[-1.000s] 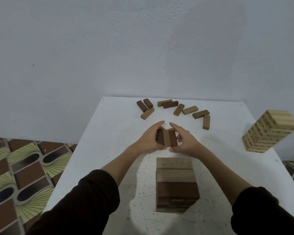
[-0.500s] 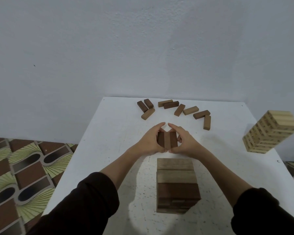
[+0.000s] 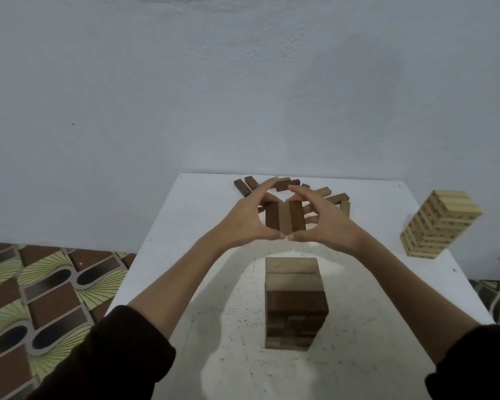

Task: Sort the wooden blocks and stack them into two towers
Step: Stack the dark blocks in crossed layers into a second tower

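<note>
Three brown blocks point(image 3: 285, 216) lie side by side, dark, light, dark, held together in the air between my hands. My left hand point(image 3: 247, 219) curls round their left side and my right hand point(image 3: 325, 223) round their right side, thumbs meeting at the near end. Just below and nearer to me stands the brown tower point(image 3: 295, 301), its top layer lying crosswise to the held row. Several loose brown blocks point(image 3: 337, 197) lie at the table's far edge, partly hidden behind my fingers. A pale wood tower point(image 3: 439, 226) stands at the table's right edge.
The white table point(image 3: 202, 215) backs onto a plain grey-blue wall. A patterned tiled floor point(image 3: 35, 293) lies to the left, below the table's left edge. Dark sleeves cover both my forearms near the camera.
Both hands have lifted the row of three blocks off the table and raised it above the level of the brown tower's top. The towers and the loose blocks have not moved.
</note>
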A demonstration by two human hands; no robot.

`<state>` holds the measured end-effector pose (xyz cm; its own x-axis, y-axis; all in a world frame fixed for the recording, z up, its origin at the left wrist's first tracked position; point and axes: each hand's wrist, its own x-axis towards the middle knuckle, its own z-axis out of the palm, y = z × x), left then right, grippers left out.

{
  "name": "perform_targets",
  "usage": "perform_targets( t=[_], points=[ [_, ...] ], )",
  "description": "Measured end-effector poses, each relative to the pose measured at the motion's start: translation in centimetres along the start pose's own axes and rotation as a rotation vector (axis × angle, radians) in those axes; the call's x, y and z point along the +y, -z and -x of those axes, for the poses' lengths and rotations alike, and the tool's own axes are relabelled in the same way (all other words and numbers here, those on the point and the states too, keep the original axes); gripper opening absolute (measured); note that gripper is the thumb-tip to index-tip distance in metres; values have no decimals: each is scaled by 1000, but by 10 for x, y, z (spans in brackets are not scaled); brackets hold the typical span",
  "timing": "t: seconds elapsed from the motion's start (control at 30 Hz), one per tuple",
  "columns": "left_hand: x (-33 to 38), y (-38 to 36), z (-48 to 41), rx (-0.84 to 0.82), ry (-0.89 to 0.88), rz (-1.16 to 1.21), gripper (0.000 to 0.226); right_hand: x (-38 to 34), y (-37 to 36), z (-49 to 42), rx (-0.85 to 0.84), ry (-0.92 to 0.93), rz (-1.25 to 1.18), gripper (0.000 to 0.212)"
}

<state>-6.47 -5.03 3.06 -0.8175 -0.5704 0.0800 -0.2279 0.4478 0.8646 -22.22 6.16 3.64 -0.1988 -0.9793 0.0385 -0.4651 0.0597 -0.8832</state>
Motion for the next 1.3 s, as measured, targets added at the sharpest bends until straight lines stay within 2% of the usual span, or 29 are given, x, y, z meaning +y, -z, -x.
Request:
perform_targets(
  t=[0.13, 0.4, 0.77, 1.0, 1.3],
  points=[
    [35, 10, 22, 31, -75, -49, 102, -34, 8, 25, 37, 93, 71, 79],
    [76, 10, 76, 46, -124, -83, 103, -63, 9, 81, 56, 133, 62, 80],
    [65, -10, 109, -18, -58, -163, 101, -58, -12, 114, 7, 59, 168, 85],
    [61, -10, 117, -19, -31, -156, 106, -48, -8, 116, -46, 37, 200, 101],
    [59, -13, 123, 3, -12, -128, 105, -44, -7, 117, -30, 44, 225, 91]
  ],
)
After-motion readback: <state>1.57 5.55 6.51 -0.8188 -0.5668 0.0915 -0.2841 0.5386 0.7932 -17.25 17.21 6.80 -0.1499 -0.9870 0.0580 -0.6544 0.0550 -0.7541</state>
